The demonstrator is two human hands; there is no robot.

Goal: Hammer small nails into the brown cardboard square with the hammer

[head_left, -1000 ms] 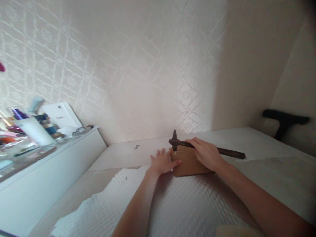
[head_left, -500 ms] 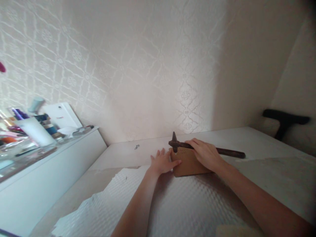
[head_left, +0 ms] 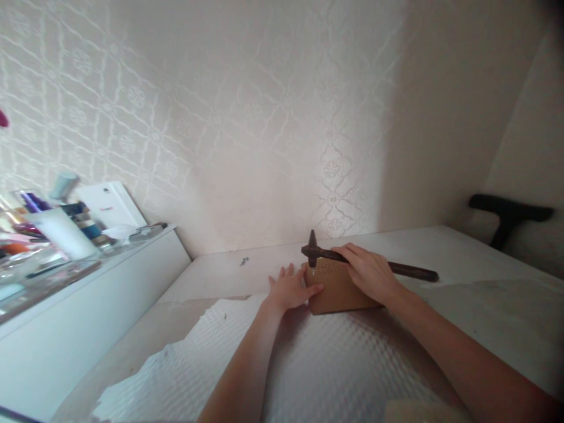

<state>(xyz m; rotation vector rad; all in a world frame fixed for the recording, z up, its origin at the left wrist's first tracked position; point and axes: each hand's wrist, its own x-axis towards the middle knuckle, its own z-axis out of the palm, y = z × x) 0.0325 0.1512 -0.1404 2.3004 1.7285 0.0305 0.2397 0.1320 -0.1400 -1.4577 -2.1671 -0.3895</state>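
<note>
A small brown wooden block (head_left: 335, 291) lies on a white textured sheet (head_left: 308, 364) on the table. My left hand (head_left: 289, 289) rests against the block's left side, thumb on its edge, fingers apart. My right hand (head_left: 369, 271) grips the dark handle of a hammer (head_left: 409, 271) close to its head. The hammer head (head_left: 312, 251) hovers just above the block's top left corner, where a small nail seems to stand among several tiny dots.
The pale table (head_left: 462, 252) runs to a patterned wall. A few small dark bits (head_left: 244, 261) lie near the wall. At left, a white shelf (head_left: 88, 282) carries bottles and a white box (head_left: 110, 204). A dark object (head_left: 506, 218) stands at far right.
The hammer head dipped onto the block half a second ago and has risen slightly again. My left hand and the block have stayed put.
</note>
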